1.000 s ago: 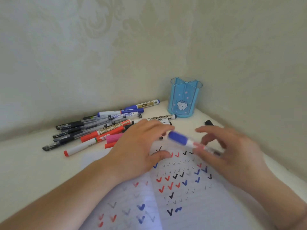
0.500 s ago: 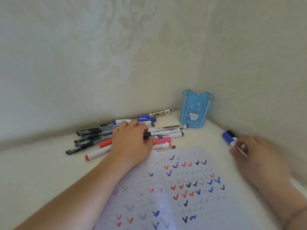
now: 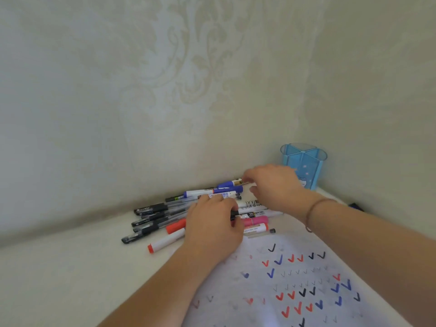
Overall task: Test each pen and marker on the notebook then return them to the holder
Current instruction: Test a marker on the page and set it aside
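Pens and markers lie in a pile (image 3: 188, 208) on the white table by the back wall. My left hand (image 3: 212, 225) rests on top of the pile, fingers lightly bent over a black-and-white marker (image 3: 253, 212). Reaching across, my right hand (image 3: 273, 185) has its index finger and thumb pinching the gold-banded end of a blue marker (image 3: 228, 184) at the back of the pile. The blue translucent holder (image 3: 304, 166) stands in the corner just behind my right hand, partly hidden by it. The open notebook (image 3: 306, 279) lies in front, covered with red, blue and black ticks.
A dark blue marker (image 3: 355, 206) lies apart at the right, against the side wall. Walls close the table in at the back and right. A red-tipped white marker (image 3: 165, 243) sticks out of the pile toward the front left.
My right hand has left the blue marker by the right wall and swung left over the pile to the other blue marker. The left hand has stayed on the pens.
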`<move>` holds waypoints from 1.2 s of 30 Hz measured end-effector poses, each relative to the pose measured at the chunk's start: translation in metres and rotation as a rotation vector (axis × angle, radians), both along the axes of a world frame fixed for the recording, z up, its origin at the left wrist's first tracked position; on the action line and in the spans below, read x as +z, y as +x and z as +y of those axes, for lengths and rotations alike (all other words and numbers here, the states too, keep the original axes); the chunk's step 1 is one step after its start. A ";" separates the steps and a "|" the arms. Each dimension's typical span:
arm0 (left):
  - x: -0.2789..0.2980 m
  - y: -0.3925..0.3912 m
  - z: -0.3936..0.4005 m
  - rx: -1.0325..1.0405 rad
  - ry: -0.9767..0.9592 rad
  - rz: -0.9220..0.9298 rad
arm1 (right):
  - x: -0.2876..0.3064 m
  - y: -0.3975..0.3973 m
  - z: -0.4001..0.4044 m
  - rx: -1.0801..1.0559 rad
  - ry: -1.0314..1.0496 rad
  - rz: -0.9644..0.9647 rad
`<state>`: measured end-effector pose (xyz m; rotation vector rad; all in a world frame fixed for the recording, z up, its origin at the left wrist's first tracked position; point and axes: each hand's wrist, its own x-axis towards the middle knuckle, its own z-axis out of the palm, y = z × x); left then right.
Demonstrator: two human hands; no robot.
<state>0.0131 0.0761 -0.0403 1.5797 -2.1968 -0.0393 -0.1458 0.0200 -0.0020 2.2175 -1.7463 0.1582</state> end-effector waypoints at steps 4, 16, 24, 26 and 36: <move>-0.004 -0.001 -0.002 -0.030 -0.030 0.007 | -0.008 0.015 -0.035 -0.003 0.099 0.092; -0.007 -0.009 0.002 -0.164 -0.355 0.270 | 0.026 -0.032 0.048 -0.037 -0.122 -0.311; -0.004 -0.021 0.024 -0.425 -0.168 0.272 | 0.012 -0.069 0.145 0.180 0.106 -1.477; -0.003 -0.023 0.029 -0.526 -0.082 0.295 | -0.001 -0.064 0.151 0.221 0.244 -1.596; 0.006 -0.021 0.034 -0.724 -0.010 0.275 | -0.006 -0.042 0.161 0.194 0.190 -1.504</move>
